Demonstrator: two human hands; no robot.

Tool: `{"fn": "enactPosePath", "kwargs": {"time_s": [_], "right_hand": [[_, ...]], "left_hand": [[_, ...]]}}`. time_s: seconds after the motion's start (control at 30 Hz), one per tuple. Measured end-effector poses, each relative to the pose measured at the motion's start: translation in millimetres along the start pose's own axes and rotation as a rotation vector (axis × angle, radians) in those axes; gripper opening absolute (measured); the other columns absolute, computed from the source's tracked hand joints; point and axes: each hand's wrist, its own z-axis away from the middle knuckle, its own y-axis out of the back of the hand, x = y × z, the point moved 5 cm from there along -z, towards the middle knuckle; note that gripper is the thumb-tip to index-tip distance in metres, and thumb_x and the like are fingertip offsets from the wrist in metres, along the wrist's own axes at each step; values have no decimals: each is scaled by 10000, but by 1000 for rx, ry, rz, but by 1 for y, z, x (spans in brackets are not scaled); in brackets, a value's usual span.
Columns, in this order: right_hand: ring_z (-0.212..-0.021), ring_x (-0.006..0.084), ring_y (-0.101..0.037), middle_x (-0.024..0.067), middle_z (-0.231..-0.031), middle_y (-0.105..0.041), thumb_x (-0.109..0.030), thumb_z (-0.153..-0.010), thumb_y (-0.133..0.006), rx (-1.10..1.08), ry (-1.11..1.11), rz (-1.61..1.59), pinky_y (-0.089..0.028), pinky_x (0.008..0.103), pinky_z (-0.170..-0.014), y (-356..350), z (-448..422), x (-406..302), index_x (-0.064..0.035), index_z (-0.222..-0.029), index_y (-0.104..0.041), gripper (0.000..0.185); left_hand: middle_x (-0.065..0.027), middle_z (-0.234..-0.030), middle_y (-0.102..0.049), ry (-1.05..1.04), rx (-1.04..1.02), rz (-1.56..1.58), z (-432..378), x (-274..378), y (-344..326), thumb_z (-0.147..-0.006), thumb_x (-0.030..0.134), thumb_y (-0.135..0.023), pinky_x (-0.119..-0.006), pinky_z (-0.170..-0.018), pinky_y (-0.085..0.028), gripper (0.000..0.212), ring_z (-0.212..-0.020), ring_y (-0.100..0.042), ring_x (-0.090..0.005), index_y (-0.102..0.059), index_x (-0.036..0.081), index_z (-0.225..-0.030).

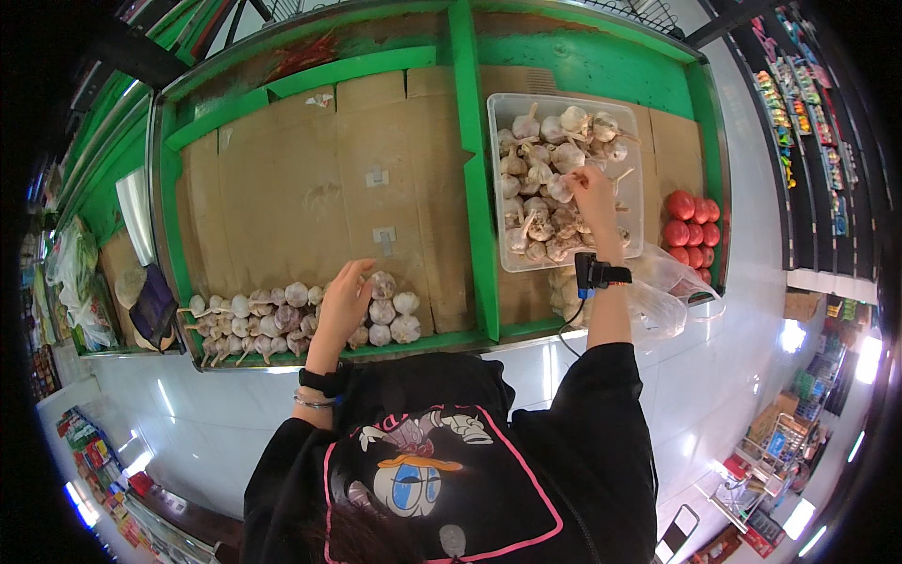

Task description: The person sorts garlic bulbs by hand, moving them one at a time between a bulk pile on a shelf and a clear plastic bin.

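Note:
My right hand point(590, 194) reaches into a clear plastic bin point(498, 211) of loose garlic bulbs, its fingertips closed on one garlic bulb point(560, 188). To the left, my left hand point(345, 292) hovers over rows of garlic point(268, 326) laid along the front edge of the green display stand point(490, 296). Its thumb and fingers are parted, close to a bulb point(382, 285) at the back of the rows, and nothing shows between them. Part of the rows is hidden beneath that hand. Many of the bulbs at the left have stems pointing left or forward.
Cardboard point(296, 190) lines the stand, and a green divider point(468, 141) splits it. Red round produce point(694, 233), likely tomatoes, is stacked at the right. A clear plastic bag point(655, 296) lies by my right forearm. At far left sits a dark purple bag point(153, 307).

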Motion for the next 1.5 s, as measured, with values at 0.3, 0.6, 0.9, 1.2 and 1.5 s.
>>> {"fn": "enactPosePath", "kwargs": {"time_s": [0.3,0.6,0.9,1.2,1.5], "right_hand": [[-633,137,-536,58,-784,-597,-92,-828,-701,191,-54,-290,-429,266,-582,53,31,-82,-6,-861,-664,99],[-651,211,-550,93,-785,-552,-26,-781,-709,-190,265,-356,-443,289,-576,-24,110,-191,-7,-881,-644,121],[-651,230,-546,96,-762,-535,-49,-776,-710,-340,184,-507,-438,312,-587,-86,141,-172,1,-883,-647,134],[-656,206,-585,101,-777,-579,-81,-801,-694,-472,50,-499,-462,307,-594,-126,168,-145,10,-856,-638,120],[-627,102,-586,64,-710,-598,-43,-850,-673,-523,-143,-598,-470,239,-575,-140,177,-105,20,-812,-543,149]], "left_hand": [[-136,-1063,-609,-34,-36,71,-10,29,3,-875,30,-597,-324,-772,-496,271,-890,-606,-247,-565,12,-1143],[-129,-1179,-580,-429,28,109,-23,134,16,-806,124,-703,-403,-927,-437,469,-1103,-529,-315,-533,43,-1236],[-120,-1008,-642,-185,-244,132,-29,77,-19,-773,169,-739,-372,-845,-468,434,-948,-579,-290,-608,52,-1169],[-83,-890,-692,31,-407,466,-19,12,-68,-852,147,-696,-285,-665,-481,255,-703,-557,-113,-661,10,-1064],[-135,-881,-685,3,-310,220,-31,-12,-75,-834,112,-693,-332,-684,-512,156,-787,-664,-200,-683,-11,-928]]}}
